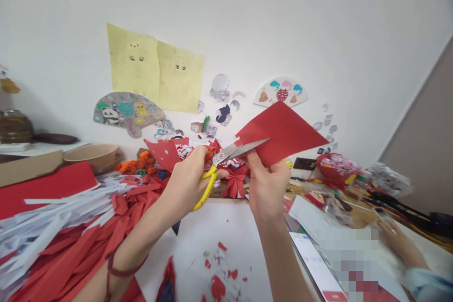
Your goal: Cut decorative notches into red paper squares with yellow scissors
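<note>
Wrapped round the yellow handles of a pair of scissors, my left hand is closed, with a dark red cord on its wrist. The scissors' blades stand apart and point to the right, lying across the left part of a red paper sheet. My right hand pinches this sheet at its lower edge, close below the blade. The sheet is held up in the air, one corner pointing upward. Small red paper scraps lie on white paper under my hands.
Red and white paper strips are heaped at the left, near a shallow bowl. A phone lies at the right. Another person's hand is at the far right. Yellow drawings hang on the wall behind.
</note>
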`<state>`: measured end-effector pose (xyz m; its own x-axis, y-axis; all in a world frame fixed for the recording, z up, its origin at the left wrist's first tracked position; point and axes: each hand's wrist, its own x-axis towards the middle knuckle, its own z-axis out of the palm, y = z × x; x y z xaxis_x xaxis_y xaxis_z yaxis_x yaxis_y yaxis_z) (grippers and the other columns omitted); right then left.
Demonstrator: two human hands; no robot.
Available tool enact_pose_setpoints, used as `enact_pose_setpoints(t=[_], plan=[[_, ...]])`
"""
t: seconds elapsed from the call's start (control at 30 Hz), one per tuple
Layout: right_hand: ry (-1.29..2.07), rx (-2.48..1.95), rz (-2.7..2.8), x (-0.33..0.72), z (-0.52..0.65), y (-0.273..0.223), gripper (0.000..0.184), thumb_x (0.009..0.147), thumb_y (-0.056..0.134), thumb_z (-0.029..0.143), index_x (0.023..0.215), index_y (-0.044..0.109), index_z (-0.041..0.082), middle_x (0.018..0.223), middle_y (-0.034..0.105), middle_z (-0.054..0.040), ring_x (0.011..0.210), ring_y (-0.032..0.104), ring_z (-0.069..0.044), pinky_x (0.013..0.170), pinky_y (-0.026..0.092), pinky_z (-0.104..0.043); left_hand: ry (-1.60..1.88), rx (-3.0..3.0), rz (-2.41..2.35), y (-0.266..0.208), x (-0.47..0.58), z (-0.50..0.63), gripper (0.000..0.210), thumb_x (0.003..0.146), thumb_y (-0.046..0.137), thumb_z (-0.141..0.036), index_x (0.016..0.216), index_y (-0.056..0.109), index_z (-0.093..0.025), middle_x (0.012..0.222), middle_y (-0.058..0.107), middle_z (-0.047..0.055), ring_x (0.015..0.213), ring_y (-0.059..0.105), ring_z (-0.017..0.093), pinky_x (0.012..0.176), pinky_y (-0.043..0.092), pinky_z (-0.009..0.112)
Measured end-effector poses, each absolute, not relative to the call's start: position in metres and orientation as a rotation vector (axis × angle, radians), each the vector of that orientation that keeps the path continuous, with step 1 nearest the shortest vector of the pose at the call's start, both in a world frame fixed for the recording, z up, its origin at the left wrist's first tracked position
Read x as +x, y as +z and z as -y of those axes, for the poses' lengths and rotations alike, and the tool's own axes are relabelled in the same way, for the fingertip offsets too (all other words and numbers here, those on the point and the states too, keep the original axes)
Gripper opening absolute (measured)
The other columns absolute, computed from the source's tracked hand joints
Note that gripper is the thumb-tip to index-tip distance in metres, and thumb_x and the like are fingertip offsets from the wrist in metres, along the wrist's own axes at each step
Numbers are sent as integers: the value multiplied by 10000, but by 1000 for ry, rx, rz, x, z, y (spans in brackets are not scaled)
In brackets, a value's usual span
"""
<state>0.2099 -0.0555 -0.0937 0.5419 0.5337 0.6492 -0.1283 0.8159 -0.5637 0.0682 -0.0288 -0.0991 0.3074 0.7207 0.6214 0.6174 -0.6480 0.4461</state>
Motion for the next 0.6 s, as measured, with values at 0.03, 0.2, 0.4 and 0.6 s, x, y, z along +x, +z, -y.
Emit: enact_pose_setpoints(t=[0.03,0.2,0.4,0.6], plan=[[403,-486,922,211,56,-93,284,719,764,284,956,685,145,943,739,-84,872,701,-220,781,601,-379,1269,2445,-1260,-99,67,29,261,846,492,-463,871,380,-228,738,539,-17,619,507,166,576,328,260],[358,-492,952,215,59,-92,232,698,783,263,876,706,134,861,747,-54,798,709,-203,776,603,-356,1293,2492,-1278,-96,63,31,261,854,490,-460,879,368,-231,732,541,-15,620,537,178,575,333,263],[342,-547,1008,219,68,-89,188,718,771,251,875,730,157,870,748,-45,808,709,-194,765,601,-323,1263,2574,-1285,-92,56,34,245,868,482,-452,917,376,-237,806,583,3,662,584,192,587,347,265],[287,-576,1040,223,70,-88,142,710,775,244,815,737,156,822,748,-38,773,705,-187,754,593,-309,1190,2625,-1345,-92,53,35,250,863,466,-464,934,399,-234,830,588,16,701,599,210,574,338,272]])
